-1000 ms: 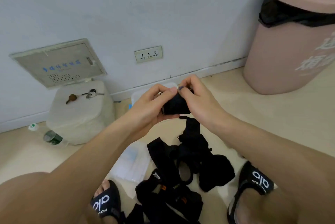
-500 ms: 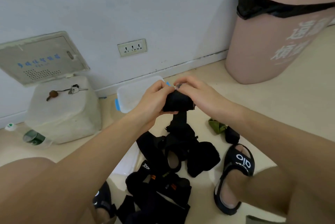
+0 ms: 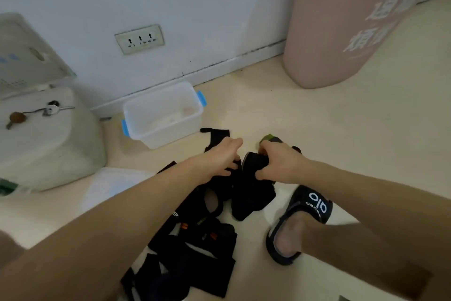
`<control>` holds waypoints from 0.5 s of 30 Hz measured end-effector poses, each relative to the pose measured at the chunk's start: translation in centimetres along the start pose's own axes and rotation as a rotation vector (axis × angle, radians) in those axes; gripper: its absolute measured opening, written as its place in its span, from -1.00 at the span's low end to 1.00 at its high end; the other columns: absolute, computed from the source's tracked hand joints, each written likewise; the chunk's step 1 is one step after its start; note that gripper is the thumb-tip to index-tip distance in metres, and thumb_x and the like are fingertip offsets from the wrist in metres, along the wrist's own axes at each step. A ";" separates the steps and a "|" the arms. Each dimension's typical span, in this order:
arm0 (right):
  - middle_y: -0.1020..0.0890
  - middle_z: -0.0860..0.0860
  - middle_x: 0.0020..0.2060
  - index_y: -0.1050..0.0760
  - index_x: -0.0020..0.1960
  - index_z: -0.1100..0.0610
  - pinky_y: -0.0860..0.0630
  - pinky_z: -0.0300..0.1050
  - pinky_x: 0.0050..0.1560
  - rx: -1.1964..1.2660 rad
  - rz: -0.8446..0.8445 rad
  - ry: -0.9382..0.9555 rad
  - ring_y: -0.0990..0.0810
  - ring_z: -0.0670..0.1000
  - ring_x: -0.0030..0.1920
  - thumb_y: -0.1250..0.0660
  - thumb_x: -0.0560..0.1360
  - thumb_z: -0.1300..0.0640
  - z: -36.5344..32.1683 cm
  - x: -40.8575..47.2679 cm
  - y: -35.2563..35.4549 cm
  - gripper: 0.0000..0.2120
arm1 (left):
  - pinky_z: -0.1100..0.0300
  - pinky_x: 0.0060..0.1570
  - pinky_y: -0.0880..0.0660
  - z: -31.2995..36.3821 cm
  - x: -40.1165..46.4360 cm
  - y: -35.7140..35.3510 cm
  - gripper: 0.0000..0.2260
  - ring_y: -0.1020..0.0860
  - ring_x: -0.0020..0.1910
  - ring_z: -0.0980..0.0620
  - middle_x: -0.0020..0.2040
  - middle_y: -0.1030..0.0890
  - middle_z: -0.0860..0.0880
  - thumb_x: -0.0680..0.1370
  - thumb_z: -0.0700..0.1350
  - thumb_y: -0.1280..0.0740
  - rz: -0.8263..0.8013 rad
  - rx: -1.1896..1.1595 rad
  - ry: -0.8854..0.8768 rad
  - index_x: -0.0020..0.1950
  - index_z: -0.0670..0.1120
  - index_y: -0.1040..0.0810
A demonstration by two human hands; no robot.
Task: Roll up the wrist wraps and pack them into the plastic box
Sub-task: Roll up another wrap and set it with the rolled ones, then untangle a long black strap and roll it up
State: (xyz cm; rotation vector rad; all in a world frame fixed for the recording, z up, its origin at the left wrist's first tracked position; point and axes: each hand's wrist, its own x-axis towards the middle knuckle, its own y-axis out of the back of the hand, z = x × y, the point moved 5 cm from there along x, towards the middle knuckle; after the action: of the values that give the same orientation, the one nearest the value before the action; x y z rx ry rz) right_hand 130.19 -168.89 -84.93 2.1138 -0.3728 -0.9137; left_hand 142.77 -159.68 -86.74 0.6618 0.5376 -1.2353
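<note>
My right hand (image 3: 280, 164) grips a rolled black wrist wrap (image 3: 253, 163) low over the floor. My left hand (image 3: 220, 158) reaches into the black straps beside the roll, its fingers curled on the fabric. A pile of loose black wraps (image 3: 195, 247) with orange marks lies on the floor in front of me. Another black strap (image 3: 214, 133) lies just beyond my left hand. The clear plastic box (image 3: 163, 115) with blue latches stands open by the wall, a short way beyond my hands.
A pink bin (image 3: 341, 32) with a black liner stands at the right. A white block (image 3: 46, 139) with keys (image 3: 48, 110) on it sits at the left. The box lid (image 3: 109, 188) lies on the floor. My sandalled foot (image 3: 300, 222) is right of the pile. A green item (image 3: 268, 138) lies behind my right hand.
Both hands have come down from chest height to the floor with the rolled wrap. The view has tilted down and the box now shows fully.
</note>
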 end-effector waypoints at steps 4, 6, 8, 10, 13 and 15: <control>-0.54 0.04 -0.03 -0.42 0.16 0.17 -0.41 -0.09 -0.27 -0.014 0.040 -0.126 -0.52 0.07 -0.08 -0.49 0.43 0.03 4.6 5.4 -1.2 -0.59 | 0.10 0.13 -0.49 -3.1 4.6 -0.3 -0.66 -0.53 0.07 -0.01 0.16 -0.56 -0.07 0.68 -0.01 -0.21 0.061 0.207 0.000 0.45 -0.03 -0.38; -0.55 0.07 0.00 -0.41 0.19 0.18 -0.41 -0.10 -0.22 0.004 0.057 -0.168 -0.51 0.08 -0.07 -0.46 0.46 0.04 6.7 8.1 -2.4 -0.60 | 0.18 0.05 -0.48 -4.8 6.6 0.0 -0.61 -0.55 0.09 0.01 0.22 -0.57 -0.08 0.67 -0.06 -0.25 0.068 0.305 0.014 0.50 -0.04 -0.34; -0.57 0.10 0.03 -0.40 0.20 0.19 -0.48 -0.06 -0.08 -0.023 0.040 -0.204 -0.53 0.12 -0.01 -0.43 0.48 0.02 8.6 10.6 -4.0 -0.59 | 0.23 0.02 -0.48 -6.3 8.3 0.5 -0.60 -0.55 0.13 0.00 0.27 -0.57 -0.09 0.64 -0.09 -0.29 0.109 0.368 0.001 0.49 -0.04 -0.35; -0.58 0.13 0.06 -0.38 0.17 0.17 -0.47 -0.03 -0.05 -0.051 0.032 -0.224 -0.56 0.17 0.07 -0.42 0.50 0.00 9.9 12.9 -5.6 -0.61 | 0.21 0.11 -0.48 -7.6 9.7 1.5 -0.61 -0.52 0.17 0.03 0.29 -0.54 -0.05 0.61 -0.10 -0.35 0.212 0.439 -0.074 0.43 -0.04 -0.43; -0.59 0.16 0.08 -0.37 0.17 0.19 -0.38 -0.04 -0.10 -0.074 0.116 -0.185 -0.56 0.21 0.12 -0.41 0.53 -0.04 10.8 15.6 -7.4 -0.60 | 0.20 0.09 -0.46 -9.7 11.4 2.7 -0.59 -0.48 0.15 0.08 0.26 -0.47 0.02 0.56 -0.06 -0.40 0.294 0.548 -0.116 0.40 -0.01 -0.43; -0.60 0.17 0.08 -0.37 0.20 0.20 -0.33 -0.02 -0.10 -0.136 0.179 -0.126 -0.55 0.22 0.13 -0.38 0.56 -0.08 10.5 17.1 -8.1 -0.58 | 0.15 0.14 -0.48 -11.5 12.3 3.2 -0.52 -0.46 0.18 0.04 0.27 -0.42 0.02 0.53 -0.04 -0.43 0.262 0.613 -0.068 0.42 -0.02 -0.39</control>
State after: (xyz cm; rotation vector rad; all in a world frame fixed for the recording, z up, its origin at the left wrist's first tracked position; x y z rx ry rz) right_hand 134.32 -178.44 -103.93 1.8717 -0.5405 -0.9419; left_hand 148.73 -159.15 -102.75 1.1592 -0.0025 -1.1663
